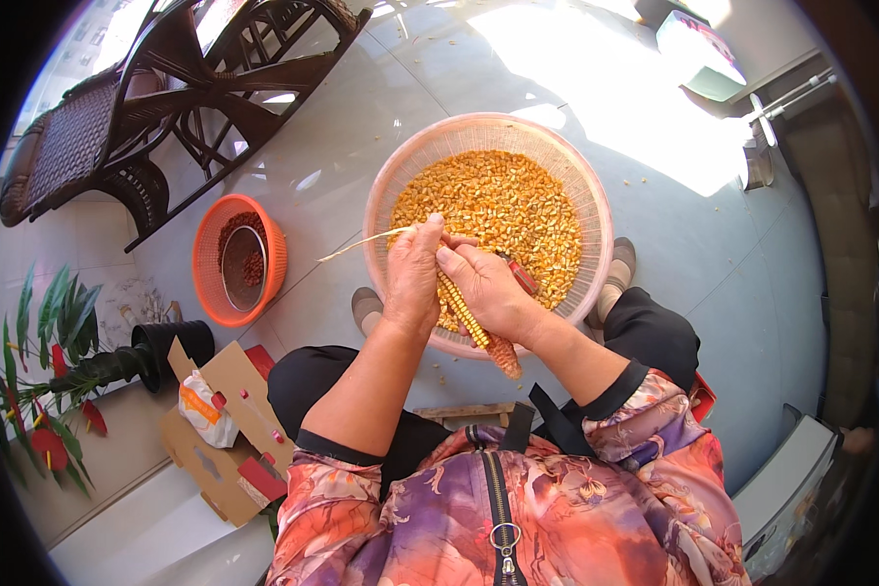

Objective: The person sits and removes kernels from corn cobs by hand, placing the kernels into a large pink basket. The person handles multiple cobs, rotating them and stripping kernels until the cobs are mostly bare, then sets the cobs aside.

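A large pink plastic basket (597,220) on the floor between my feet holds many loose yellow corn kernels (491,183). Above it, my left hand (415,282) is closed around the upper end of a partly shelled ear of corn (463,308), and a thin dry husk strand (366,240) sticks out past its thumb. My right hand (487,286) grips the ear from the other side, thumb near its top. Against the ear, below my right palm, lies a bare reddish cob (505,357). A red-handled tool (522,278) rests on the kernels, partly hidden by my right hand.
An orange basket (278,256) with a sieve and small red items stands left. Beyond it is a dark woven rocking chair (73,154). A potted plant (179,348) and opened cardboard (190,454) lie lower left. A wooden stool edge (476,412) shows beneath me.
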Available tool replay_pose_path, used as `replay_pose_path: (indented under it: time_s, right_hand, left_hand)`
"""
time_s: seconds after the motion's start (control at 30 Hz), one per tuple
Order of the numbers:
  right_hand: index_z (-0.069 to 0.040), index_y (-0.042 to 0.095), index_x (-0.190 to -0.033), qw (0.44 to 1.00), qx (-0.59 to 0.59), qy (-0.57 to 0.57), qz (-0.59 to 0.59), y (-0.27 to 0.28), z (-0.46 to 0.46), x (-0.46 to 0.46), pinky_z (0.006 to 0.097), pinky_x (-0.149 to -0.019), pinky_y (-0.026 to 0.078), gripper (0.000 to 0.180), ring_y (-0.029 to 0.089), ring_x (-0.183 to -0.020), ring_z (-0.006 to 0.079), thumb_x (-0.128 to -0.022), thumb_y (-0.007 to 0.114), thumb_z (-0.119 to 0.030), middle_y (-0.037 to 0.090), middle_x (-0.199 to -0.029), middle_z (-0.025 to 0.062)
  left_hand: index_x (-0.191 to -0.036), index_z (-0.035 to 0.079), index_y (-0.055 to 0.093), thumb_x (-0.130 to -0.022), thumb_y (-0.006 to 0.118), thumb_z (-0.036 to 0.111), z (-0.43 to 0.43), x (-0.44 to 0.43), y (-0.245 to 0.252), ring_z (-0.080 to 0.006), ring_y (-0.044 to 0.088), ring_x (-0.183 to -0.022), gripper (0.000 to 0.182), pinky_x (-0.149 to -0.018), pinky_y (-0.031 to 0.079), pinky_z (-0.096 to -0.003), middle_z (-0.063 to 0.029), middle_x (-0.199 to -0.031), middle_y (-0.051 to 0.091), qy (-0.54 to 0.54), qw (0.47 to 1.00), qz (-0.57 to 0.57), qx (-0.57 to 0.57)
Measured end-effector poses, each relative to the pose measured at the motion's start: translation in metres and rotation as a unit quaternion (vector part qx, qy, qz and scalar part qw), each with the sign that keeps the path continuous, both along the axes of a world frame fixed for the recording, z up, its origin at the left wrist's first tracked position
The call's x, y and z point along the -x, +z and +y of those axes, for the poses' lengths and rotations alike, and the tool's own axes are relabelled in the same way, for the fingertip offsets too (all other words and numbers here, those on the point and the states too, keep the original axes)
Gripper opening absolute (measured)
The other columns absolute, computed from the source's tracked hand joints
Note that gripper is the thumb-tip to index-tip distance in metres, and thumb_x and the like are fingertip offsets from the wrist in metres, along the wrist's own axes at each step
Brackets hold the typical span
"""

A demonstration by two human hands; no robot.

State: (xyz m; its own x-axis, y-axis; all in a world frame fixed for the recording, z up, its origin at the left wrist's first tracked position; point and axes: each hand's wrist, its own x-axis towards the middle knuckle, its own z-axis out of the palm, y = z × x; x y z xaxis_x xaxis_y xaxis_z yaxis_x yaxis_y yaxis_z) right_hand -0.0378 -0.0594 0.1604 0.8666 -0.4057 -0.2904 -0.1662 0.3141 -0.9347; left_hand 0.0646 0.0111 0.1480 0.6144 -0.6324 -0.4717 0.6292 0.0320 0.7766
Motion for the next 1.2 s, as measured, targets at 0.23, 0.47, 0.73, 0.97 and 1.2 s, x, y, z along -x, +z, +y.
replay_pose_path:
  time_s: [0.23,0.47,0.73,0.97,1.2]
  right_hand:
    - [-0.007,0.050,-0.129,0.975,-0.217,-0.001,0.050,0.017,-0.007,0.009,0.0279,-0.039,0.051,0.042,0.058,-0.047,0.0141,-0.106,0.040,-0.041,0.060,-0.073,0.0057]
    - [-0.003,0.047,-0.126,0.990,-0.088,0.034,0.104,0.024,-0.001,0.009,0.0275,-0.040,0.049,0.048,0.062,-0.057,0.0157,-0.101,0.051,-0.044,0.060,-0.095,0.0106]
    - [-0.007,0.052,-0.096,0.964,-0.252,0.013,0.089,0.022,-0.007,0.010,0.0239,-0.032,0.039,0.049,0.049,-0.041,0.0107,-0.103,0.037,-0.052,0.052,-0.062,0.0042]
    - [-0.007,0.054,-0.097,0.973,-0.203,0.001,0.109,0.025,0.002,0.011,0.0228,-0.029,0.036,0.049,0.045,-0.036,0.0090,-0.103,0.036,-0.052,0.051,-0.059,0.0026]
    - [-0.007,0.055,-0.099,0.979,-0.168,-0.007,0.117,0.026,0.005,0.012,0.0230,-0.028,0.035,0.048,0.044,-0.035,0.0086,-0.103,0.037,-0.051,0.050,-0.057,0.0021]
  left_hand:
    - [-0.082,0.002,0.056,-0.098,0.054,0.024,-0.009,0.004,0.013,-0.0257,0.068,-0.074,0.027,-0.071,0.058,-0.0346,-0.0222,-0.083,0.068,0.007,1.000,-0.006,-0.005]
    - [-0.091,0.001,0.055,-0.096,0.057,0.027,0.000,-0.016,0.017,-0.0315,0.069,-0.081,0.027,-0.076,0.058,-0.0412,-0.0212,-0.085,0.067,0.051,0.997,-0.044,-0.025]
    - [-0.108,-0.002,0.052,-0.106,0.038,0.030,-0.007,0.002,0.023,-0.0284,0.069,-0.083,0.035,-0.080,0.058,-0.0409,-0.0174,-0.097,0.063,0.043,0.996,0.032,0.066]
    - [-0.100,-0.004,0.055,-0.108,0.027,0.038,-0.005,0.013,0.005,-0.0266,0.067,-0.071,0.050,-0.067,0.059,-0.0389,-0.0163,-0.088,0.062,0.033,0.997,-0.076,0.008]
    - [-0.103,-0.001,0.054,-0.108,0.029,0.032,-0.005,0.016,0.007,-0.0257,0.068,-0.069,0.042,-0.064,0.059,-0.0375,-0.0153,-0.088,0.063,0.034,0.994,-0.105,0.001]
